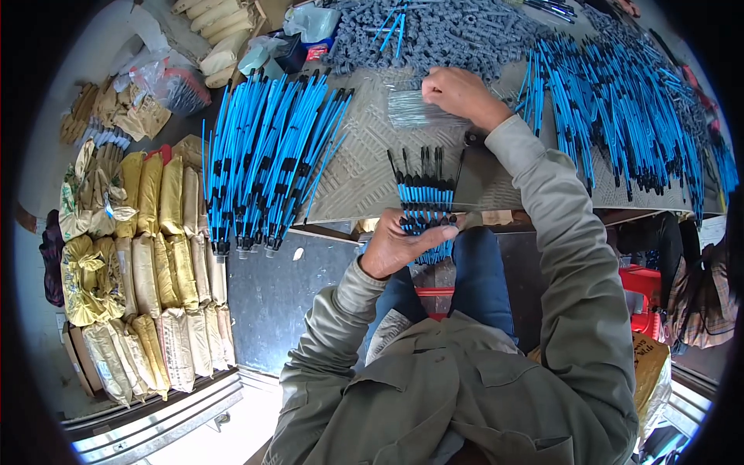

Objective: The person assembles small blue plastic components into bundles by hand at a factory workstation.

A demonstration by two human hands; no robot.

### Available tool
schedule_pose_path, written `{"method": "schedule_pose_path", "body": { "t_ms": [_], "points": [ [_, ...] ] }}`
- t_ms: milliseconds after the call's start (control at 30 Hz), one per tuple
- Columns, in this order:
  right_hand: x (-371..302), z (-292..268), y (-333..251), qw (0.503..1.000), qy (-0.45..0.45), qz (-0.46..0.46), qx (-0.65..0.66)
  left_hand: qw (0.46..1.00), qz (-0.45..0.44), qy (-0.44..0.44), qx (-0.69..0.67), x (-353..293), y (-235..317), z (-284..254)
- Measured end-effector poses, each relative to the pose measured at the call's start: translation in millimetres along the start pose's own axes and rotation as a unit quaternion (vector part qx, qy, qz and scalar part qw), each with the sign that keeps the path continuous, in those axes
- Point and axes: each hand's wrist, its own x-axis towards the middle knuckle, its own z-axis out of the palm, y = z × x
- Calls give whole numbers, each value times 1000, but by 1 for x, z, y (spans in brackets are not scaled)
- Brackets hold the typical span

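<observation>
The left hand (394,246) is clamped on a bundle of blue rods (425,194), right at the table's near edge, thumb laid across the lower part! Dark tips fan out at the top of the bundle, black fittings band the blue further down, and the lower ends hang over the person's lap.

Now up to the right hand (459,91), well apart from the left, out over the table (349,190). Its fingers are curled in over a patch of thin, pale strands (411,113), which lie side by side on the patterned top; whether a strand is pinched there, I can't tell from here.

And look at the stock all around! A broad spread of blue rods (267,147) lies to the left, its dark lower ends jutting past the table edge. Over on the right, a second, bigger pile (608,116) slants towards the near edge. Behind the strands, a great heap of grey pieces (457,39) fills the back, a few blue rods lying on top. Down on the left, gold and pale packages (167,267) stand stacked in rows.
</observation>
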Motion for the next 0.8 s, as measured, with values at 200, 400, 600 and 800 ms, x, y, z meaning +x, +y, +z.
{"method": "schedule_pose_path", "body": {
  "t_ms": [200,400,600,800],
  "points": [
    [-32,-23,-13,984,146,-58,83,997,-23,32,-61,5,5,6],
    [-127,-72,-86,859,57,104,499,999,-23,25,-40,2,6,0],
    [-159,-71,-93,969,195,-53,143,1000,6,11,-26,6,7,0],
    [-161,-68,-94,967,206,-28,149,999,10,19,-34,6,9,1]
  ]
}}
